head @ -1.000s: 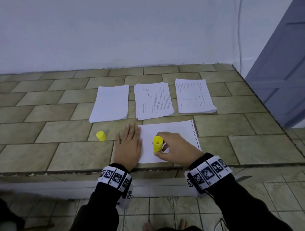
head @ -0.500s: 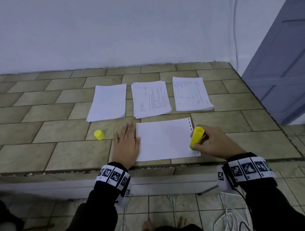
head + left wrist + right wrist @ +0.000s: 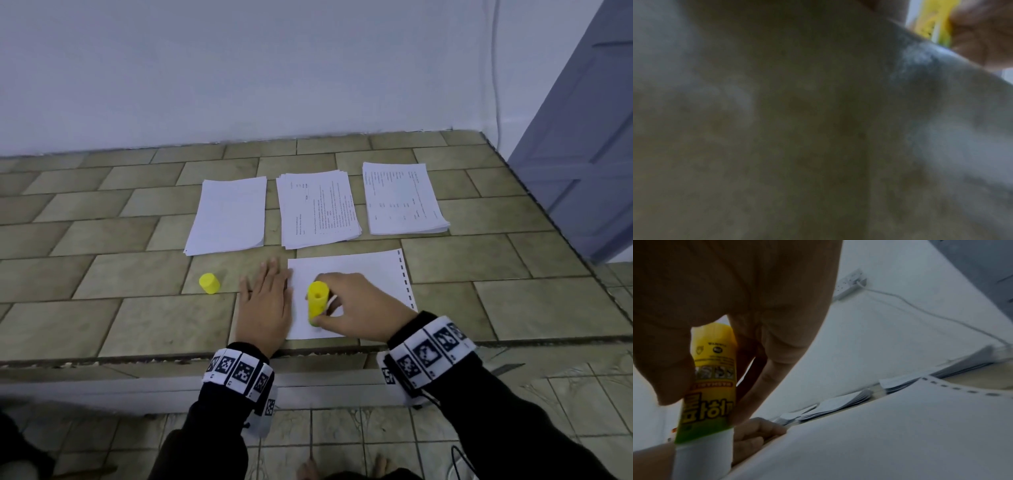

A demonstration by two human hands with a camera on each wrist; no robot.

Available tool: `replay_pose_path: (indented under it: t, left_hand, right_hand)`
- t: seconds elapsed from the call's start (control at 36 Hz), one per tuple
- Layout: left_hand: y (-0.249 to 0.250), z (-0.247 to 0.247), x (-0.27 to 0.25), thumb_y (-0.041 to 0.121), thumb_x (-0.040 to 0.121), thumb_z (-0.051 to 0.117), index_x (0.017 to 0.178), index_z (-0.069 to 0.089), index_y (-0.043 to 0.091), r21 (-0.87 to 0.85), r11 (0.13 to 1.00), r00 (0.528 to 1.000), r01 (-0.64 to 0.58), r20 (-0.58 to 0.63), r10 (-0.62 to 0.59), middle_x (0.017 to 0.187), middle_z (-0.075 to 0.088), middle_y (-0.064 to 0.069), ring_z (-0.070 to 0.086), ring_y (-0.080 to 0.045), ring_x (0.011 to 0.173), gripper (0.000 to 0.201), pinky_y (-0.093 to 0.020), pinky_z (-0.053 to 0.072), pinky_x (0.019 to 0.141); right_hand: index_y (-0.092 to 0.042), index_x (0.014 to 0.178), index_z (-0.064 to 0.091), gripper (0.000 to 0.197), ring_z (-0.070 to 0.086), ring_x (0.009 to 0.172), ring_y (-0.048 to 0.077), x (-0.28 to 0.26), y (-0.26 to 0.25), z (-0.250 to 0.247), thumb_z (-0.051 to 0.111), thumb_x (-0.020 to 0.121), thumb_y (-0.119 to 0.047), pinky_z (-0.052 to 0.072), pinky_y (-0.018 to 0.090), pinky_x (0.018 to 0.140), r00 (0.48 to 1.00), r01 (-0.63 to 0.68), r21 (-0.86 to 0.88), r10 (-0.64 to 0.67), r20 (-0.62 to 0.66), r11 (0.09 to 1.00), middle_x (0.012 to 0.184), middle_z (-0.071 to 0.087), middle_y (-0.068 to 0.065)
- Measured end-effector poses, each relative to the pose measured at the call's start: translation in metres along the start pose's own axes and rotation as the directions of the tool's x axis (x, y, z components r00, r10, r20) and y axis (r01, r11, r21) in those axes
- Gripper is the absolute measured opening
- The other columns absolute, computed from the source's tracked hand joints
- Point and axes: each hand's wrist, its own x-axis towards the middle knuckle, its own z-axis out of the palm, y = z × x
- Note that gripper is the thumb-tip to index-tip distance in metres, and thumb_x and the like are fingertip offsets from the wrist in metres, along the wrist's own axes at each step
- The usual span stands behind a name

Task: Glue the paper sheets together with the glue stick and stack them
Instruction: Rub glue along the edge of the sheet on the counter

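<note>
**Glue stick on the sheet**

Right hand (image 3: 356, 305) grips yellow glue stick (image 3: 318, 301), tip down on the near paper sheet (image 3: 363, 270). Left hand (image 3: 265, 305) flat, fingers straight, pinning the sheet's left edge. Yellow cap (image 3: 209, 283) stands left. Three paper stacks (image 3: 318, 209) behind.

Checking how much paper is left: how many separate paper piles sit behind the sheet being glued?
3, in a row: the left pile, blank on top; the middle pile, printed; the right pile, printed. None looks hidden.
</note>
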Motion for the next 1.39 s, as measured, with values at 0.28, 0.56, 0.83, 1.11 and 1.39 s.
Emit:
replay_pose_path:
  t: [0.28,0.56,0.83,1.11,1.39]
  left_hand:
    - [-0.004,0.004,0.001,0.048,0.084,-0.003,0.155,0.025,0.017,0.043,0.999,0.998,-0.023,0.053,0.021,0.165,0.01,-0.005,0.001,-0.022,0.153,0.082,-0.051,-0.002,0.119]
    - [-0.001,0.004,-0.001,0.048,0.091,-0.002,0.151,0.035,0.019,-0.031,0.999,1.0,-0.008,-0.02,0.007,0.162,0.022,-0.004,0.011,-0.019,0.152,0.076,-0.053,0.005,0.12]
    - [0.0,0.0,-0.001,0.074,0.085,0.003,0.151,0.032,0.028,-0.068,0.998,1.0,0.017,0.022,-0.016,0.165,0.012,0.003,-0.001,-0.012,0.152,0.086,-0.046,-0.007,0.121]
    - [0.005,-0.007,-0.003,0.092,0.068,0.013,0.152,0.028,0.029,-0.061,0.997,0.998,0.051,0.048,-0.048,0.165,0.007,0.005,-0.006,-0.008,0.151,0.106,-0.042,-0.009,0.121]
    - [0.008,-0.007,-0.004,0.095,0.063,0.009,0.152,0.027,0.024,0.08,0.997,0.999,0.023,0.038,-0.026,0.165,0.009,0.0,-0.003,-0.014,0.152,0.115,-0.046,-0.005,0.122]
  right_hand:
    - [-0.016,0.09,0.055,0.015,0.057,0.084,0.019,0.023,-0.008,0.009,0.069,0.084,-0.014,0.051,0.04,0.079,0.993,0.082,-0.116,-0.071,0.099,0.99,0.095,0.062,0.006]
    - [-0.013,0.086,0.055,0.017,0.061,0.084,0.021,0.068,0.005,-0.02,0.071,0.08,-0.013,0.052,0.041,0.08,0.994,-0.104,-0.126,0.105,0.008,0.987,0.088,0.064,0.005]
    - [-0.012,0.085,0.056,0.021,0.061,0.081,0.022,0.067,0.019,-0.035,0.075,0.077,-0.015,0.052,0.037,0.076,0.974,-0.222,-0.092,0.216,-0.075,0.971,0.086,0.065,0.005]
    - [-0.013,0.087,0.067,0.015,0.065,0.085,0.008,-0.003,0.023,-0.041,0.077,0.077,-0.013,0.055,0.03,0.082,0.985,-0.167,0.09,0.171,-0.035,0.982,0.097,0.069,-0.003]
    - [-0.016,0.099,0.069,0.02,0.063,0.091,0.009,-0.026,0.025,-0.034,0.075,0.081,-0.02,0.054,0.025,0.08,0.998,-0.061,0.003,0.061,0.032,0.998,0.099,0.069,-0.007]
